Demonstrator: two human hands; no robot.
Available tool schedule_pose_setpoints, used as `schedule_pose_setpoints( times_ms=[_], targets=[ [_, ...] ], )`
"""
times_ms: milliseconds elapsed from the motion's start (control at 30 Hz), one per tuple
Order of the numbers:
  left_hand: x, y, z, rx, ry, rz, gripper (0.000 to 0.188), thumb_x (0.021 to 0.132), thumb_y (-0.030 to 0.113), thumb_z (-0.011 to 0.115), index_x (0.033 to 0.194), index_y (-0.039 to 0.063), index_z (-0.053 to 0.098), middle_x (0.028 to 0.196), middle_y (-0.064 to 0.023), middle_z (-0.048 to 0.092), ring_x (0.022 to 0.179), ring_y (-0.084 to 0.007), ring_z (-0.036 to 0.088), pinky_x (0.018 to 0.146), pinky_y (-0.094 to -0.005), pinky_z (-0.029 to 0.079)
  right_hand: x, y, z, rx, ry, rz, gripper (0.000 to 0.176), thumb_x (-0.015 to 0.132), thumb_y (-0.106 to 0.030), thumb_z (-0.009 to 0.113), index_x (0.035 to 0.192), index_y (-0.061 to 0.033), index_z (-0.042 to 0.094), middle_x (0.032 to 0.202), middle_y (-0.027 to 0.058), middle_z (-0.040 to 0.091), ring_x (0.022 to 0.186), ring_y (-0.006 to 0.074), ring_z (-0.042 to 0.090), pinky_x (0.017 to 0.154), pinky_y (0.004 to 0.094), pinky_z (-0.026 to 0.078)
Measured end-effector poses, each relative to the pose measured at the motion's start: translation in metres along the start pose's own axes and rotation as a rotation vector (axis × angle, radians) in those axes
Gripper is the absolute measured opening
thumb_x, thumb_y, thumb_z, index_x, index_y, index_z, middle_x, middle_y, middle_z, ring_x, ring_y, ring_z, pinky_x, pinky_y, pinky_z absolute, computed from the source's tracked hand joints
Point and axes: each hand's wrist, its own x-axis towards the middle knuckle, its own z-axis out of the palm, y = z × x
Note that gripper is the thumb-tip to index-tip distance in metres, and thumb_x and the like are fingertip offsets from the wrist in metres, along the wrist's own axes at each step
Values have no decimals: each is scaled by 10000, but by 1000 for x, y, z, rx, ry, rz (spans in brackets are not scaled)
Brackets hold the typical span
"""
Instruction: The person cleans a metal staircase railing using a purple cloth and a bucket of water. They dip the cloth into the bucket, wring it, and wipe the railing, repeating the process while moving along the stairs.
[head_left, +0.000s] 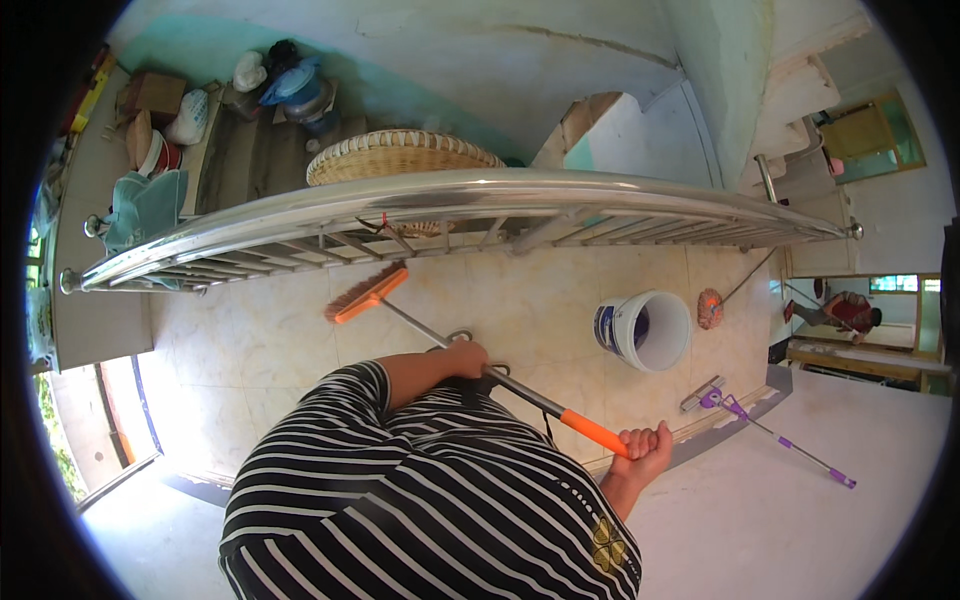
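Note:
A push broom (367, 296) with an orange head and dark brown bristles slants across the front of my body. My left hand (469, 358) is closed round its metal pole, in front of my waist. Farther right, my right hand (643, 451) grips the end of the orange handle sleeve (592, 431), thumb pointing up. The bristles face the stair railing, above the tiled floor (525, 300); whether they touch it I cannot tell. My striped shirt hides part of the floor, and my feet are mostly hidden.
A stainless steel railing (480, 191) runs across in front, with a woven basket (405, 154) behind it. To the right are a white bucket (664, 330), a chenille mop (710, 307) and a purple sponge mop (712, 397). Through a doorway, another person (844, 311) bends over a pole.

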Motion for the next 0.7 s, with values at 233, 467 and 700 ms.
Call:
schedule_pose_setpoints(
  times_ms=[233,467,700],
  targets=[
    [16,11,-8,-195,406,190,94,638,209,606,676,123,601,721,-91,588,793,-285,579,740,-428,397,-48,-15,22,-34,-300,-263,361,874,-153,449,557,-143,277,433,-21,240,345,91,218,388,255,257],
    [9,-1,-4,-145,423,47,114,641,214,593,680,106,597,710,-116,590,778,-309,579,737,-438,408,-49,-5,53,-141,-277,-248,347,868,-113,430,547,-130,300,425,-11,268,341,94,229,376,250,269],
    [-18,-11,-8,-107,356,46,81,630,189,588,657,113,579,696,-82,591,765,-291,575,642,-458,394,-52,-7,46,-73,-255,-177,358,851,-87,449,526,-120,302,414,-10,267,339,95,250,376,254,282]
  ],
)
